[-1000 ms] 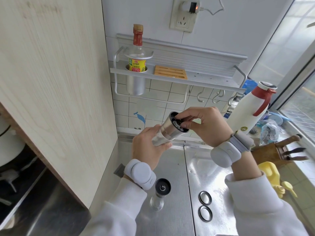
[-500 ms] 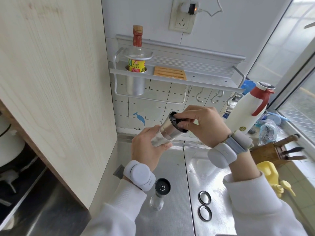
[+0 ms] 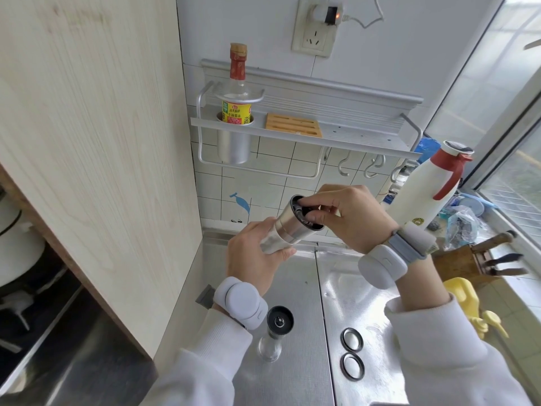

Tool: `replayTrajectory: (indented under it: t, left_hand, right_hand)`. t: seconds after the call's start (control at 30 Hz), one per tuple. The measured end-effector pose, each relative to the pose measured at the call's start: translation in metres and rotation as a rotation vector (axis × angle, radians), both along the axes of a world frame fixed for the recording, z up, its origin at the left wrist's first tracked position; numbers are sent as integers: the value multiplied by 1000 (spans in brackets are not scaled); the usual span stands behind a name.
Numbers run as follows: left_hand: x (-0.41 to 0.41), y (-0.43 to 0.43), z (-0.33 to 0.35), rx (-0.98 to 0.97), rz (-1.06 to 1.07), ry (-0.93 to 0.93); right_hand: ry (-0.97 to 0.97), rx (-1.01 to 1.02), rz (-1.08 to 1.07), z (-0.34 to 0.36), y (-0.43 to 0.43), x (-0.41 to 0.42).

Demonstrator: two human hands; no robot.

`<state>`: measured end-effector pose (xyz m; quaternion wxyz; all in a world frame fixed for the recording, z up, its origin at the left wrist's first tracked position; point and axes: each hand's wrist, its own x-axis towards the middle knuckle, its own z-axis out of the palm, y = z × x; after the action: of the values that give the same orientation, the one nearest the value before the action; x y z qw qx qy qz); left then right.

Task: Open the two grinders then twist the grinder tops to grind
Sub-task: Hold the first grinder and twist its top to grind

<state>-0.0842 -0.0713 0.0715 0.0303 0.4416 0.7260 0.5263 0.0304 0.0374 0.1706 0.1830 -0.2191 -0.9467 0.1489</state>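
Note:
I hold a steel grinder (image 3: 288,230) tilted above the metal counter (image 3: 301,291). My left hand (image 3: 254,259) grips its lower clear body. My right hand (image 3: 345,215) pinches the black top end of that grinder with thumb and fingers. A second grinder (image 3: 275,332) with a black top and clear glass body stands upright on the counter near my left wrist. Two black-rimmed clear caps (image 3: 352,339) lie flat on the counter to its right.
A wooden cabinet side (image 3: 96,142) stands close on the left. A wall rack (image 3: 307,130) holds a sauce bottle (image 3: 236,95). On the right are a white flask with red handle (image 3: 424,194), a knife block (image 3: 480,259) and a yellow object (image 3: 468,303).
My right hand has turned a little on the grinder's black top, with the fingers shifted round it. My left hand and the grinder stay in about the same place.

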Motion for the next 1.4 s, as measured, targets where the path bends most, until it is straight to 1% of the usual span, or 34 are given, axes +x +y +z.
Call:
replayTrajectory:
  t: [0.17,0.33,0.5,0.63,0.87,1.1,1.4]
  left_hand:
    - [-1,2,-2,-1,-6,15]
    - [-2,2,-4,5,11,-4]
    - [-1,2,-3,12,5,-16]
    - [-2,1,-3,8,9,-12]
    - [-2,3,-1,17,6,-21]
    - [-2,4,2,49,19,-40]
    - [-3,5,5,40,15,-29]
  right_hand:
    - [13,8,-44,2,0,-2]
    - [-84,38,2,6,-1,1]
    - [-42,16,-43,6,-2,-1]
    - [-59,12,-38,7,-2,0]
    - [-30,5,-42,8,-3,0]
    - [-32,-20,-44,10,1,4]
    - [-36,-76,-31,11,4,3]
